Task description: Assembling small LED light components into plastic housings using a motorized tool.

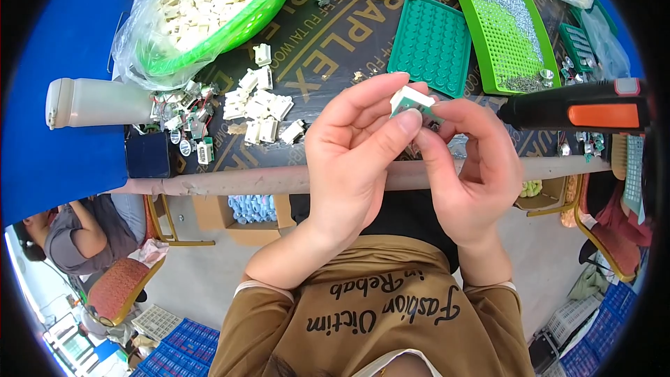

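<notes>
Above the table's near edge, both my hands hold a small white plastic housing with a green circuit board against its near side. My left hand is closed on it, thumb pressed on the board and fingers behind the housing. With thumb and fingertips, my right hand pinches the right end of the same part. What lies behind the fingers is hidden. To the left of my left hand is a loose pile of white housings. Beyond the hands lies a green tray with rows of round recesses.
A lined green basket of white housings stands far left. Wired boards, a pale bottle and a dark box are at left. A perforated green tray holds small metal pieces; a black-orange power tool lies right. Another person sits at left.
</notes>
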A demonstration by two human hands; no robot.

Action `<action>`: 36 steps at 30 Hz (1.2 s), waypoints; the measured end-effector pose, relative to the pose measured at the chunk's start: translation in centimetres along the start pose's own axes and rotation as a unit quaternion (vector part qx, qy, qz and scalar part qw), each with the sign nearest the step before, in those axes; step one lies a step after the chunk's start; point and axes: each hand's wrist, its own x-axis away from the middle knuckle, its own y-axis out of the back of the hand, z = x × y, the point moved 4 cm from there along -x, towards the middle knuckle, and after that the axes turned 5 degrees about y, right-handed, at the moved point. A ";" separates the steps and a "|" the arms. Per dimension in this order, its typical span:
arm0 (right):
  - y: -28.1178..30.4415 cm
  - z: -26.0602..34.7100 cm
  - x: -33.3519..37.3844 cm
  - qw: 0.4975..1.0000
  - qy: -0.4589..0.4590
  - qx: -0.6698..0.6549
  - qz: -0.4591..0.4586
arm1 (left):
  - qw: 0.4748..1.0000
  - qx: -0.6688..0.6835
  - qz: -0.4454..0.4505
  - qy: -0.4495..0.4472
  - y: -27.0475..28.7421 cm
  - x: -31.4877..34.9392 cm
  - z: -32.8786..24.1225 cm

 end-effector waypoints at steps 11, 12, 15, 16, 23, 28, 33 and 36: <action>0.1 -0.1 0.2 1.000 0.014 -0.005 -0.009 | 1.000 0.009 -0.012 -0.021 -0.4 -0.1 0.1; 0.1 -0.1 0.2 1.000 0.014 -0.006 -0.012 | 1.000 -0.002 -0.015 -0.023 -0.5 -0.1 0.1; 0.1 0.0 0.1 1.000 0.012 -0.008 -0.017 | 0.999 -0.021 -0.022 -0.029 -0.6 0.2 0.0; 0.2 0.0 0.1 1.000 0.011 -0.011 -0.018 | 0.999 -0.028 -0.024 -0.031 -0.6 0.2 -0.1; 0.2 -0.3 0.2 1.000 0.006 -0.026 -0.002 | 0.997 -0.038 -0.034 -0.064 -0.3 -0.3 -0.3; 7.1 1.5 0.5 0.974 0.192 0.027 -0.114 | 0.997 -0.027 -0.072 -0.017 1.2 -1.8 0.2; 10.2 -2.6 -3.6 0.984 0.026 -0.098 -0.145 | 0.997 0.016 -0.067 0.046 2.3 -2.9 2.7; 8.8 -4.8 -4.5 0.970 -0.049 -0.231 0.066 | 0.996 0.005 -0.083 0.045 2.7 -3.0 3.0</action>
